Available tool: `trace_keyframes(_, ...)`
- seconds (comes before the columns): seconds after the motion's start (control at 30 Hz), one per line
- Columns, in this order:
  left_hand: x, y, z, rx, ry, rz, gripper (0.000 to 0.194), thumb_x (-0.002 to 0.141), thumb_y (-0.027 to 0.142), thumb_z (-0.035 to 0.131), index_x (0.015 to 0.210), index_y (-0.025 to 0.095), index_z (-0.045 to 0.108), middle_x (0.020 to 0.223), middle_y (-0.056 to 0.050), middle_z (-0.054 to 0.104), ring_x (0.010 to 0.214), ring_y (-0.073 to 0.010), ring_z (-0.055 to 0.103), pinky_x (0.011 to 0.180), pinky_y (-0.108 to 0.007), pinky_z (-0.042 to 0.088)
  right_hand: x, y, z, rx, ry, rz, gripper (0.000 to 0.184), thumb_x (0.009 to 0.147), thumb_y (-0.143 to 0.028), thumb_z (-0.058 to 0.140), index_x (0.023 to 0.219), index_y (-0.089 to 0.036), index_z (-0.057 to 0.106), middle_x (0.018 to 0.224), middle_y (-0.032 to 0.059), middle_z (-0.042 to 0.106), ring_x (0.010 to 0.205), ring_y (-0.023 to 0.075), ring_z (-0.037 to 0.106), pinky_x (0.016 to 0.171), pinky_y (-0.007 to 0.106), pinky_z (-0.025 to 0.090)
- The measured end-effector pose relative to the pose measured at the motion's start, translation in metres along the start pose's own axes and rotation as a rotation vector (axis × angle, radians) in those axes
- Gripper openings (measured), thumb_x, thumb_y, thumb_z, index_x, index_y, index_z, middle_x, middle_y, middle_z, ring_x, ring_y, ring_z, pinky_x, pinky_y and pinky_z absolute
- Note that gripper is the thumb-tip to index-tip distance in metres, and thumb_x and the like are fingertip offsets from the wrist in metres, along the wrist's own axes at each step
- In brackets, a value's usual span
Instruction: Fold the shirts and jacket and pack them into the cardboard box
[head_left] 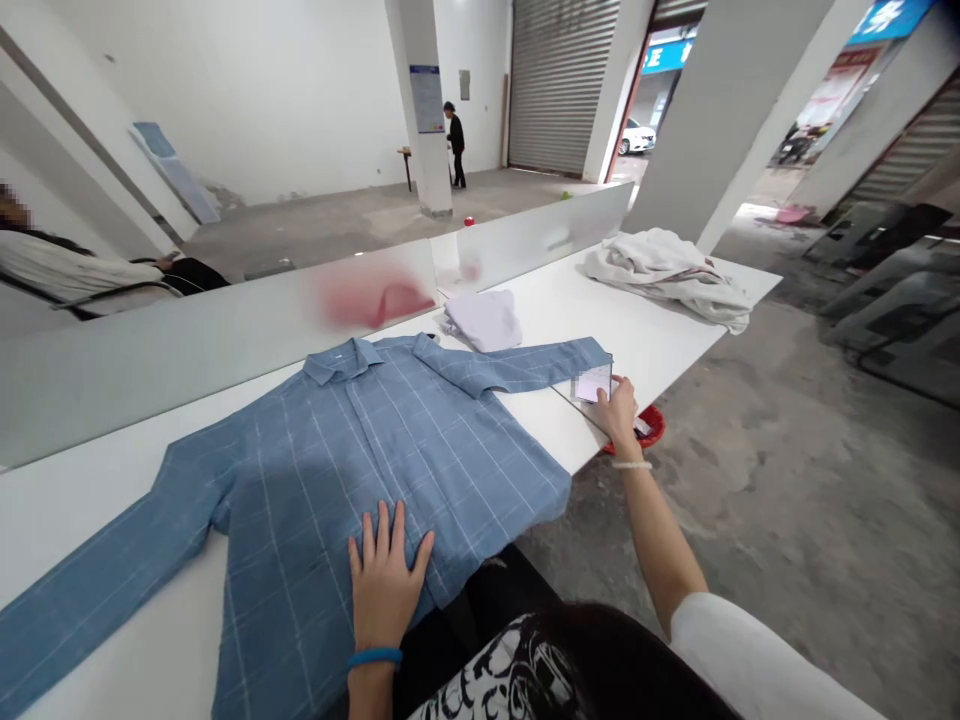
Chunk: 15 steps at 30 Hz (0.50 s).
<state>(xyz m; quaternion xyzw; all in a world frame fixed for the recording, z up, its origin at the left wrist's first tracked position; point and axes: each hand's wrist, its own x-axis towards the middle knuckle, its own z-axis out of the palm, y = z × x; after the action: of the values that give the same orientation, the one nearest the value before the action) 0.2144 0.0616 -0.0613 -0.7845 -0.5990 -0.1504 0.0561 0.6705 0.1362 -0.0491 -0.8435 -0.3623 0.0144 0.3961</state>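
Observation:
A blue checked shirt [315, 480] lies spread out on the white table [555, 425], its collar toward the low partition and its sleeves stretched to both sides. My left hand [387, 585] rests flat on the lower front of the shirt, fingers spread. At the table's front edge, my right hand [619, 408] grips a phone [594, 382] with a lit screen, held beside the cuff of the right-hand sleeve. A folded pale lilac cloth [486, 320] sits behind that sleeve.
A heap of whitish fabric [667, 265] lies at the table's far right end. Under the front edge stands a red basket [651, 428]. A frosted partition [225, 345] runs along the back. One person [82, 265] sits beyond it; another person [457, 145] stands by a pillar.

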Motion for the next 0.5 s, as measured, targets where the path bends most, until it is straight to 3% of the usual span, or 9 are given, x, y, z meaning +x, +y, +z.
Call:
trace_keyframes(0.1,0.0,-0.001,0.003,0.017,-0.004,-0.015,0.07,0.09,0.059,0.026,0.139,0.011,0.042,0.146,-0.014,0.038,0.137,-0.0359,0.028,0.108,-0.057,0.026,-0.008,0.004,0.007,-0.103,-0.068,-0.045,0.057,0.079,-0.031,0.041,0.132,-0.008,0.037,0.144,0.022,0.032,0.136,0.0289,0.025,0.107,0.042,0.023)
trace_keyframes(0.23,-0.001,-0.002,0.005,0.039,-0.004,-0.013,0.069,0.089,0.059,0.03,0.14,0.013,0.041,0.146,-0.012,0.039,0.136,-0.0345,0.03,0.108,-0.055,0.027,-0.008,0.006,0.011,-0.258,-0.073,-0.085,0.062,0.081,-0.036,0.041,0.135,-0.006,0.032,0.136,0.0218,0.041,0.13,0.0306,0.034,0.105,0.044,0.024)
trace_keyframes(0.33,-0.001,-0.003,0.005,0.043,0.011,-0.007,0.067,0.09,0.058,0.031,0.139,0.014,0.042,0.145,-0.012,0.04,0.136,-0.034,0.031,0.108,-0.054,0.027,-0.001,-0.008,0.017,-0.304,-0.013,-0.01,0.069,0.085,-0.047,0.038,0.139,-0.004,0.028,0.128,0.0239,0.048,0.122,0.0349,0.042,0.101,0.047,0.028)
trace_keyframes(0.43,-0.001,-0.002,0.004,0.029,0.015,-0.004,0.067,0.09,0.058,0.032,0.139,0.014,0.042,0.146,-0.012,0.039,0.136,-0.0341,0.031,0.108,-0.054,0.028,0.013,-0.03,0.028,-0.377,-0.018,0.072,0.091,0.078,-0.058,0.049,0.144,-0.003,0.018,0.125,0.0289,0.047,0.117,0.0401,0.044,0.095,0.051,0.032)
trace_keyframes(0.5,-0.002,-0.002,0.003,0.016,0.005,-0.011,0.067,0.09,0.057,0.033,0.139,0.014,0.042,0.146,-0.012,0.038,0.136,-0.0342,0.031,0.108,-0.054,0.028,0.024,-0.041,0.035,-0.414,-0.03,0.097,0.098,0.074,-0.056,0.058,0.145,-0.002,0.016,0.124,0.0312,0.045,0.115,0.0414,0.044,0.093,0.051,0.034)
